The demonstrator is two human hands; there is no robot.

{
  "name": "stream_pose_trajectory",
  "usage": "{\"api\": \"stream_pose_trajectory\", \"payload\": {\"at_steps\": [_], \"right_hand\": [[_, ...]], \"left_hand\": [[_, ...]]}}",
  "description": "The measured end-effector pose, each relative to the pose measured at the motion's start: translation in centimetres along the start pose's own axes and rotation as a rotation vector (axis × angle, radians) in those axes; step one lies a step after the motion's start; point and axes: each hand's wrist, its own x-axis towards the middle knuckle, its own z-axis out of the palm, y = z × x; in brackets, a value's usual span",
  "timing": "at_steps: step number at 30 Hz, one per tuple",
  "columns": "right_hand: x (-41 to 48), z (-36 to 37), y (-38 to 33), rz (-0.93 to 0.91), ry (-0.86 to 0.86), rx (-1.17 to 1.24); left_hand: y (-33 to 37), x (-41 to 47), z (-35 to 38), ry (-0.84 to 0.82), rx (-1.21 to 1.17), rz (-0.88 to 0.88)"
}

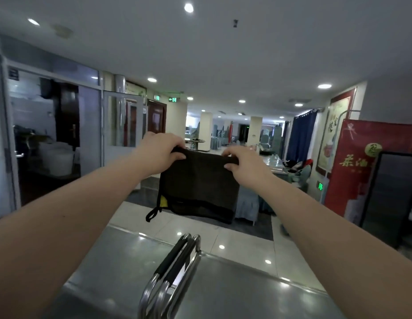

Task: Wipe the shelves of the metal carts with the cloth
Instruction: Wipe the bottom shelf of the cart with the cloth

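A dark cloth with a yellow tag and a hanging loop at its lower left hangs in the air in front of me. My left hand pinches its top left corner. My right hand pinches its top right corner, so the cloth is stretched flat between them. Below stand two metal carts side by side: the left cart's top shelf and the right cart's top shelf. Their two handles, with black grips, meet in the middle. The cloth hangs well above both shelves.
A glass partition with open doors runs along the left. A red banner and a dark rack stand at the right. Draped tables and chairs fill the hall ahead, across a tiled floor.
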Motion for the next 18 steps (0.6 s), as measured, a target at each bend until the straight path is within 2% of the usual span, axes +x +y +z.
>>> {"api": "stream_pose_trajectory", "payload": {"at_steps": [8,18], "right_hand": [[4.0,7.8,-10.5,-0.139,-0.020,0.072],[12.3,23.9,-31.7,-0.300,-0.110,0.218]], "left_hand": [[-10.2,-7.4,-5.2,-0.062,0.254,-0.126],[-33.5,-17.9,-12.3,-0.089,0.448,-0.309]]}}
